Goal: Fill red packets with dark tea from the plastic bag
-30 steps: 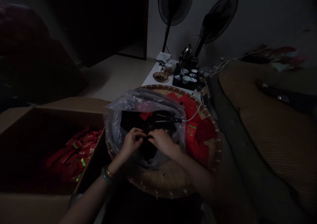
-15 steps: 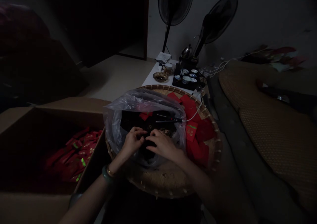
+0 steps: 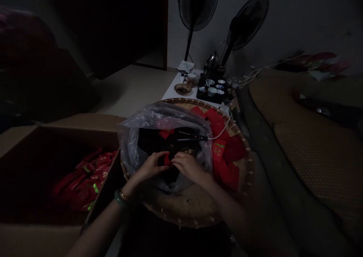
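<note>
My left hand (image 3: pixel 151 166) is closed, its thumb and fingers pinching a small red packet (image 3: pixel 167 159). Against the packet's right edge, my right hand (image 3: pixel 187 166) has its fingertips pressed together. Both hands are over the mouth of a clear plastic bag (image 3: pixel 129 143) with dark contents, hard to make out in the dim light. Beyond them, a black two-armed corded tool (image 3: pixel 193 138) with a white cord lies across the bag opening. Another red piece (image 3: pixel 166 134) lies inside the bag. The bag rests in a round woven bamboo tray (image 3: pixel 187 207).
Red packets (image 3: pixel 219 150) lie on the tray's right side. At left stands an open cardboard box (image 3: pixel 82 120) with many red packets (image 3: pixel 90 177) inside. Farther back are a white table (image 3: pixel 170 92) with a tea set (image 3: pixel 212 90) and two standing fans (image 3: pixel 198 7). A woven-mat seat (image 3: pixel 306 136) is at right.
A red packet now shows between my hands, where only dark contents were visible before. My left fingers have closed around it and my right fingers have drawn together. The view has shifted slightly.
</note>
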A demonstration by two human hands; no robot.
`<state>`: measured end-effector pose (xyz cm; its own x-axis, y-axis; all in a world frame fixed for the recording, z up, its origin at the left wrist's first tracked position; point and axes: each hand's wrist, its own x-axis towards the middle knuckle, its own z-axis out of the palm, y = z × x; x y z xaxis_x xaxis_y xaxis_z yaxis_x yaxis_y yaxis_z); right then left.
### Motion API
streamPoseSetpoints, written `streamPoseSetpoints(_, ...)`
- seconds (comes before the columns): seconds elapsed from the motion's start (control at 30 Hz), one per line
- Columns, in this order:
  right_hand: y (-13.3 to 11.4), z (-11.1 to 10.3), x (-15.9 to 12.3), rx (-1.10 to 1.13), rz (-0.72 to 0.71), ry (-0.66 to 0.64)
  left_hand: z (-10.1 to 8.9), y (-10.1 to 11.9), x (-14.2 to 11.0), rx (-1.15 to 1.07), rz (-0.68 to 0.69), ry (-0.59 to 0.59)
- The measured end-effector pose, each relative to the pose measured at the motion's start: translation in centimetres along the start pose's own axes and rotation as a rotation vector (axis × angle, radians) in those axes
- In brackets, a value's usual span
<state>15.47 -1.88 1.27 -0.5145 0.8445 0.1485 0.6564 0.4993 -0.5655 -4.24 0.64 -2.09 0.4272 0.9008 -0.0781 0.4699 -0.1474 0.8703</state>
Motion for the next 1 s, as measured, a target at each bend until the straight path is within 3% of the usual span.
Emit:
streamPoseSetpoints(0.1,0.3,-0.1,-0.3,0.087,-0.047,0.051,0.2,0.5,0.3,-0.007,-0.074,-0.075)
streamPoseSetpoints(0.33,0.1,-1.5,-0.4,0.240,-0.034,0.115,0.3,1.5,0.2,-0.124,-0.069,-0.170)
streamPoseSetpoints(0.53,0.2,-1.3,0.3,0.276,0.010,0.063,0.4,2.2,0.3,-0.102,-0.060,-0.129)
streamPoseSetpoints(0.73,0.6,-0.8,0.7,0.299,0.030,0.120,0.7,1.8,0.2,-0.059,-0.076,-0.121)
streamPoseSetpoints(0.93,1.3,-2.0,0.9,0.383,0.243,0.352,0.8,0.7,0.1,0.010,-0.057,-0.055)
streamPoseSetpoints(1.0,1.5,-2.1,0.7,0.362,0.254,0.388,0.8,0.7,0.1,0.010,-0.045,-0.050)
